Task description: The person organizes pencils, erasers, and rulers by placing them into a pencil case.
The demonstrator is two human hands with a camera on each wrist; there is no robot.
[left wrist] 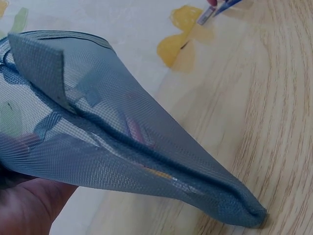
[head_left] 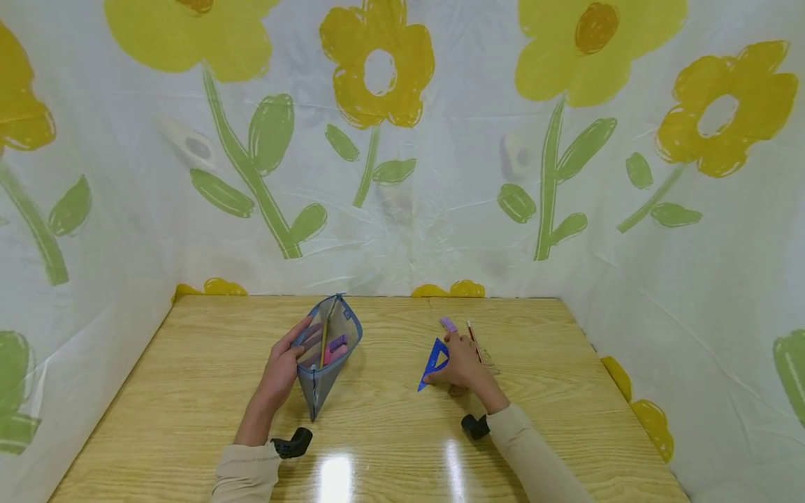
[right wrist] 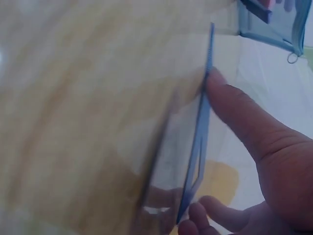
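Left side: cream left sleeve [head_left: 245, 475], black wrist camera [head_left: 293, 443] at the cuff. Left hand [head_left: 279, 370] clamped on the left side of a blue-grey mesh pencil pouch [head_left: 322, 388], which is tilted with its mouth gaping upward. Left wrist view has the hand at the pouch's underside and the pointed end near the wood-grain table [head_left: 383, 433]; can't tell whether it touches. Inside the pouch: yellowish pencil [head_left: 324, 342] lying lengthwise, purple block [head_left: 337, 342] and pink block [head_left: 337, 353] just right of it, probably erasers.

Right of the pouch, well apart: blue set square [head_left: 430, 367], triangular cutout, held at the left side of the right hand [head_left: 465, 367]. Grip is thumb and fingers pinched on it; right wrist view has it nearly edge-on, thumb toward one end, fingertips at the other. Table contact: can't tell.

Just beyond the fingers, pale purple eraser [head_left: 448, 324]. Beside the hand, dark striped pencil [head_left: 473, 335] with a white end, partly hidden. Flat marked piece [head_left: 493, 368] at the hand's right edge, too small to identify.
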